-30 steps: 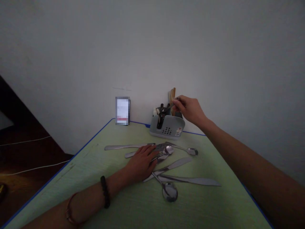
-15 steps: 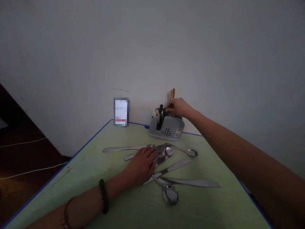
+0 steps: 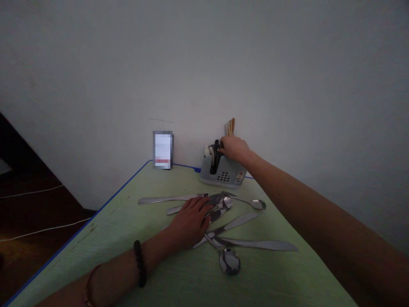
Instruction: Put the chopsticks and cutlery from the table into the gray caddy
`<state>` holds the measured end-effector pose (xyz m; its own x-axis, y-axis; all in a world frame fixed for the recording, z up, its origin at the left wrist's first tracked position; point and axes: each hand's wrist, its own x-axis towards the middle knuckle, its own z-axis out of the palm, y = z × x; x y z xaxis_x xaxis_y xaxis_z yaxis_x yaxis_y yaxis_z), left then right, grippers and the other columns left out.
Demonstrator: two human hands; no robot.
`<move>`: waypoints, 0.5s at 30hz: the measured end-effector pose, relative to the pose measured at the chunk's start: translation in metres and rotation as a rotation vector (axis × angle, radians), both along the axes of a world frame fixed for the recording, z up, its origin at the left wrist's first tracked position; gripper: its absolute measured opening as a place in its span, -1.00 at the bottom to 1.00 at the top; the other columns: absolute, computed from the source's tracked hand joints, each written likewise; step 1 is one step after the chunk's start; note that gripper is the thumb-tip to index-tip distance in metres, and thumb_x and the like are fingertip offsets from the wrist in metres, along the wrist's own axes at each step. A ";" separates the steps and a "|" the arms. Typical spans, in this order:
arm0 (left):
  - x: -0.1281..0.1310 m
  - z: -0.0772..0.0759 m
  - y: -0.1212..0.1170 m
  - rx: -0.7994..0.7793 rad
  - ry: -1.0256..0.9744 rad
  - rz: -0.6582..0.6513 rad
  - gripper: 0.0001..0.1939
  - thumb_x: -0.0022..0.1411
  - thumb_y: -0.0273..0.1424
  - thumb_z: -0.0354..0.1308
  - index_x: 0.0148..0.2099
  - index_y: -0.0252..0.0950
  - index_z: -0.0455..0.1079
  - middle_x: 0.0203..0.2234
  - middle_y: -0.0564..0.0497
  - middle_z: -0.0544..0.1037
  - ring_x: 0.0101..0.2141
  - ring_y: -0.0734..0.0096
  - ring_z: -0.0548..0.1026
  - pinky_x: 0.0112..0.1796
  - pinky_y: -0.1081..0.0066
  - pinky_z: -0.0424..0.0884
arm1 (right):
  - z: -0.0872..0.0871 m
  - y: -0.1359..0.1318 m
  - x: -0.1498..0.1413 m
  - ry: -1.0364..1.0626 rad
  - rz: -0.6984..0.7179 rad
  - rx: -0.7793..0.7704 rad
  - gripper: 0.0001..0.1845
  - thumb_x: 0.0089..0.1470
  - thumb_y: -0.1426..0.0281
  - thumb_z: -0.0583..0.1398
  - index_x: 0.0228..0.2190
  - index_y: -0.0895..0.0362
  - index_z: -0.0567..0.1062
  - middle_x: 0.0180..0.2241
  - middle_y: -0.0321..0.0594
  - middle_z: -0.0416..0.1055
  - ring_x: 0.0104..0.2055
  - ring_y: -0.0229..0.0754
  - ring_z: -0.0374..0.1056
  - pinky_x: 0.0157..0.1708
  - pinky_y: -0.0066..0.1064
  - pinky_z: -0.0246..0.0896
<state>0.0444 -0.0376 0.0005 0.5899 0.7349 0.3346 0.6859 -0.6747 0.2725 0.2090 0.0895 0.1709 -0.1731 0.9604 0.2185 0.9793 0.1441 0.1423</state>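
Observation:
My left hand lies flat, fingers spread, over a loose spread of metal cutlery on the table. Beneath and around it are a large spoon, a knife pointing right, a second knife, a small spoon and a fork, partly covered. A knife handle sticks out on the left. At the grey cutlery holder by the wall, my right hand reaches in from the right with curled fingers. Its fingertips are partly hidden among the contents, so what they grip cannot be seen.
Chopsticks stand upright in the holder behind my right hand. Black and white handles fill its left part. A phone with a lit, blurred screen leans on the wall. The green table has a blue edge.
My right hand has moved slightly down and left, deeper into the cutlery holder. My left hand stays on the cutlery.

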 end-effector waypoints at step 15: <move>0.000 -0.004 0.001 0.062 -0.001 0.010 -0.65 0.32 -0.36 -0.07 0.11 -0.26 0.30 0.17 -0.11 0.29 0.19 0.18 0.16 0.17 0.07 0.15 | -0.107 -0.142 0.072 0.587 0.269 0.233 -0.64 0.19 0.28 0.04 0.00 0.12 0.31 -0.35 -0.16 0.42 -0.37 -0.15 0.37 -0.34 -0.33 0.33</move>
<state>0.0440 -0.0369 -0.0039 0.5824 0.7188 0.3797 0.6926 -0.6833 0.2311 0.2808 -0.0525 0.0641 -0.1893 0.8172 0.5444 0.8381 0.4234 -0.3441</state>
